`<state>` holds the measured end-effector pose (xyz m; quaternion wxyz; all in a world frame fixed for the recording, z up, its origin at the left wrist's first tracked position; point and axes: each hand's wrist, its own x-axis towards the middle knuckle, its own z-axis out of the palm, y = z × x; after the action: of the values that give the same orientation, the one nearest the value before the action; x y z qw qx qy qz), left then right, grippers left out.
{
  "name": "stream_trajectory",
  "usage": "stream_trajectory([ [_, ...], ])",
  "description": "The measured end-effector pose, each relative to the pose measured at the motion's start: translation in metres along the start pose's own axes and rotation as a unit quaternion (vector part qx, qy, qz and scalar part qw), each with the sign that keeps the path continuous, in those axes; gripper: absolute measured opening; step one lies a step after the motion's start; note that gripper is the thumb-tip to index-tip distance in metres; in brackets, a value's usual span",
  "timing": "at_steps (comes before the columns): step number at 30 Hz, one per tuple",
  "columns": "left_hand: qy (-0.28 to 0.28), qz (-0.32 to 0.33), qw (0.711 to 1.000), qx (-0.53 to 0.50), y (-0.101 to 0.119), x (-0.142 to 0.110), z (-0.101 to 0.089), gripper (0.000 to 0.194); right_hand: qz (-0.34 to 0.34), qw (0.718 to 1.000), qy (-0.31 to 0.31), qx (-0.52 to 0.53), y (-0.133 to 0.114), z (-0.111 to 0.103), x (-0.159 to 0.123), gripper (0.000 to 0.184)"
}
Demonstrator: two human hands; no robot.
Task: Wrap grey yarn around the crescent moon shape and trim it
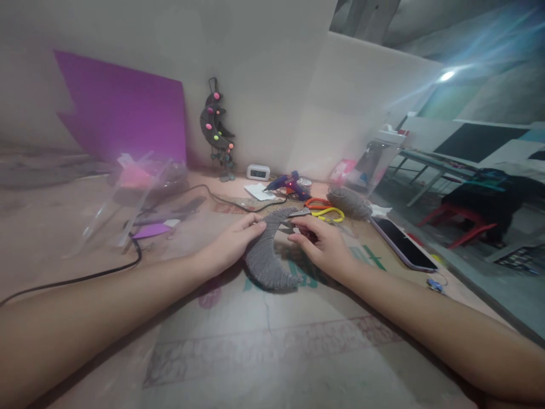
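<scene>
A crescent moon wrapped in grey yarn (270, 262) is tilted up above the cardboard, its tips pointing right. My left hand (238, 238) grips its outer curve near the upper end, thumb on the front. Beside the inner curve is my right hand (321, 244), its thumb and fingertips drawn together around something small and pale that I cannot make out. Just behind the right hand lie scissors with yellow handles (332, 214) and an orange-handled pair (317, 203). A ball of grey yarn (349, 203) sits right of them.
A blue glue gun (289, 184) with a lit red light stands behind, its black cord (213, 196) running left. A small digital clock (258, 172) and a decorated moon hanging (215, 128) are by the wall. Right lies a phone (402, 244); left, purple sheets (128, 108) and plastic packaging (140, 184).
</scene>
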<state>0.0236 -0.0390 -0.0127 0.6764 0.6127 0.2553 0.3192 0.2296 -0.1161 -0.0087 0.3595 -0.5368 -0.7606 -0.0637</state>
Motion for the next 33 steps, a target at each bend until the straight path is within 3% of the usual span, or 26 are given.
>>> stream_trajectory([
  [25, -0.001, -0.007, 1.0, -0.001, 0.0032, -0.0024, 0.0029, 0.014, -0.017, 0.999, -0.01, 0.025, 0.0005, -0.0002, 0.0, 0.019],
  [33, 0.006, 0.001, 1.0, 0.006, 0.0032, -0.0014, 0.0018, 0.016, -0.006, 1.0, 0.024, 0.011, 0.0016, 0.0, 0.0004, 0.025],
])
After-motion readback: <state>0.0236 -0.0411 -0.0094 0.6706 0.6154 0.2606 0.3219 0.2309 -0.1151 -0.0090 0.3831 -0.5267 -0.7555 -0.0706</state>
